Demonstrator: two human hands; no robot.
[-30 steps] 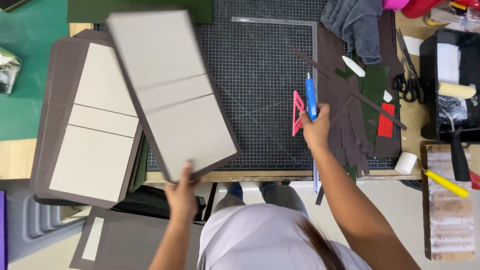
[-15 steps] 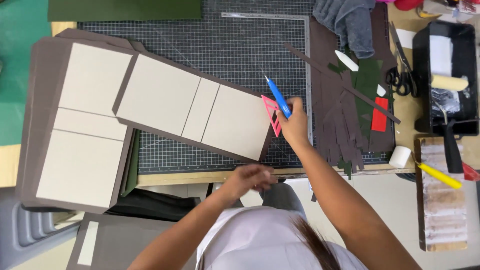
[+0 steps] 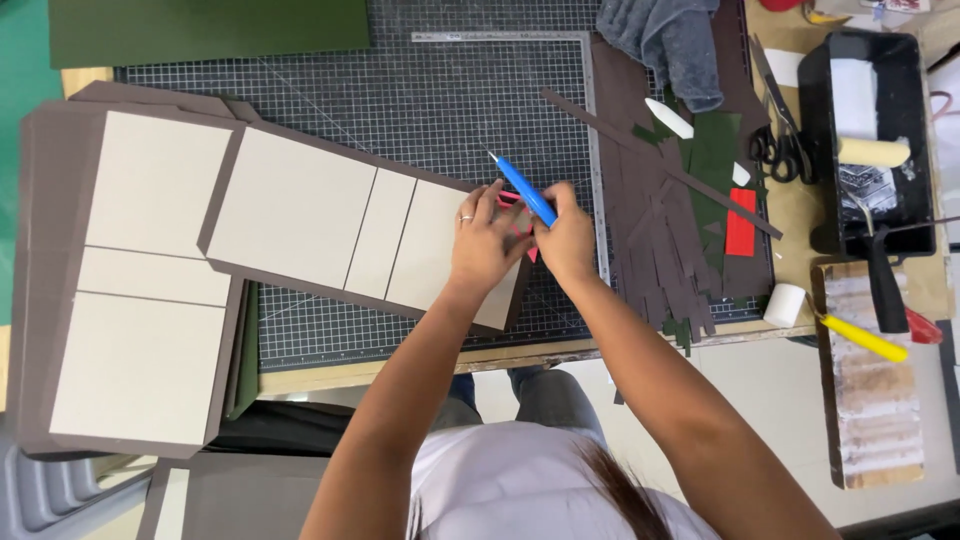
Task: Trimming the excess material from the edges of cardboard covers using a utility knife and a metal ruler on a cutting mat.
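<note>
— Head view looked straight down on the bench, didn't it? Where were the hands?

— Together, near the right end of the book cover — grey boards glued on brown cloth, lying slantwise across the gridded cutting mat. The left hand lay flat on the last board, fingers close together and pressing down on a small pink triangle set at that board's corner. A ring showed on one finger.

— And the right?

— The right hand was closed around a blue craft knife, pinched like a pen, its tip pointing up and away to the left. The two hands touched over the triangle, so most of it was hidden.

— What else lay about?

— A stack of similar covers at the left, overlapping the mat's edge. A steel ruler ran along the mat's right side, and beyond it brown strips with green scraps and a red piece. Farther right — scissors, a black tray holding a paint roller, a grey cloth above, and a yellow-handled tool beside a white roll.
</note>
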